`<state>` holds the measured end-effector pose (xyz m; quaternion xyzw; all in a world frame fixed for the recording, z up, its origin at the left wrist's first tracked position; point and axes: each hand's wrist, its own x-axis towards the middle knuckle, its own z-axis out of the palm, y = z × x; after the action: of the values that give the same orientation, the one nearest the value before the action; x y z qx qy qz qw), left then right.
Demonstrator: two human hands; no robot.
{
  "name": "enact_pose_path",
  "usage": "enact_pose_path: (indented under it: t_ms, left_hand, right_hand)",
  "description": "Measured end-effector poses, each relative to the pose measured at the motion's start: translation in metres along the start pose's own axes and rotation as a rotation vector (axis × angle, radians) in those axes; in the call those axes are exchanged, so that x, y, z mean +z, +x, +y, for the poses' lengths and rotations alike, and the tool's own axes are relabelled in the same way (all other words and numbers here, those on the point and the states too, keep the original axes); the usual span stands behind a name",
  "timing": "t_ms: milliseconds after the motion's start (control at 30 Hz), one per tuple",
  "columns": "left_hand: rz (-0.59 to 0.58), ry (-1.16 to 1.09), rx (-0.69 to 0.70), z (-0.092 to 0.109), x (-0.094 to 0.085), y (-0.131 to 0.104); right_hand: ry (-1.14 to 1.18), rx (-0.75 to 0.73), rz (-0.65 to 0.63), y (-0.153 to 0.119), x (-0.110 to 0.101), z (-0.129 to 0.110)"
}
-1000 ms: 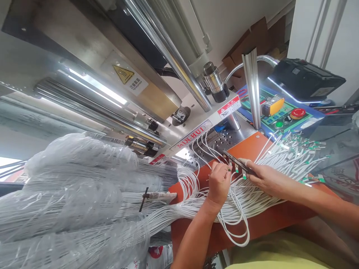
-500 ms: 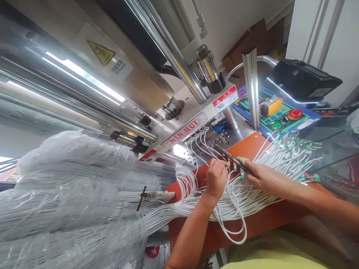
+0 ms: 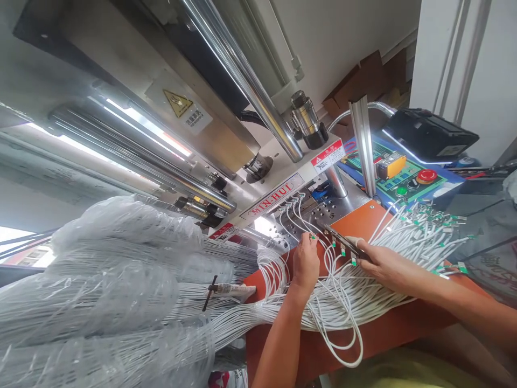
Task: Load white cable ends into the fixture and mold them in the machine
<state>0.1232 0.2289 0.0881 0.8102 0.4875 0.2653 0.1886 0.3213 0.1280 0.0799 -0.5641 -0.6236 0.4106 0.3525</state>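
Note:
My left hand (image 3: 306, 261) is closed, pinching a small green-tipped cable end above the orange board (image 3: 359, 218). To its right, my right hand (image 3: 377, 261) grips the end of a dark metal bar (image 3: 343, 241) that slants up and left. Several green-and-white connectors (image 3: 343, 251) hang along the bar's lower edge, their white cables looping down. Beneath both hands a thick bundle of white cables (image 3: 363, 296) crosses the board. Under the machine's plate, several white cables (image 3: 297, 207) run from the metal fixture.
A press machine with a MIN-HUI label (image 3: 276, 198) stands ahead. Plastic-wrapped cable bundles (image 3: 121, 275) fill the left. At the right are a blue control panel (image 3: 436, 186) with a red button, a black lamp (image 3: 436, 134) and a pile of connector ends (image 3: 428, 226).
My left hand has moved slightly left, away from the bar, with the cable end in it. My right hand still holds the bar. The camera view has shifted a little.

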Motion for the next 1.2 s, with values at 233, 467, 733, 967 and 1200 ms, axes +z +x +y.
enact_pose_path:
  t_ms: [233,467,733,967,1200]
  left_hand:
    - [-0.043,0.09,0.018,0.0,-0.003,-0.003]
    - [0.054,0.135,0.165,0.003,-0.008,-0.004]
    - [0.052,0.026,0.257,0.008,-0.004,-0.002]
    - [0.029,-0.081,0.245,0.004,0.008,0.002]
    - [0.03,-0.087,0.169,0.002,0.012,0.001]
  right_hand:
    - [0.0,0.075,-0.012,-0.001,-0.002,-0.004]
    - [0.004,0.062,-0.004,0.0,-0.004,-0.008]
    - [0.035,0.098,-0.044,-0.001,-0.004,-0.002]
    - [0.07,0.069,-0.072,0.002,-0.004,0.003]
    - [0.122,0.097,-0.075,0.0,-0.001,0.012]
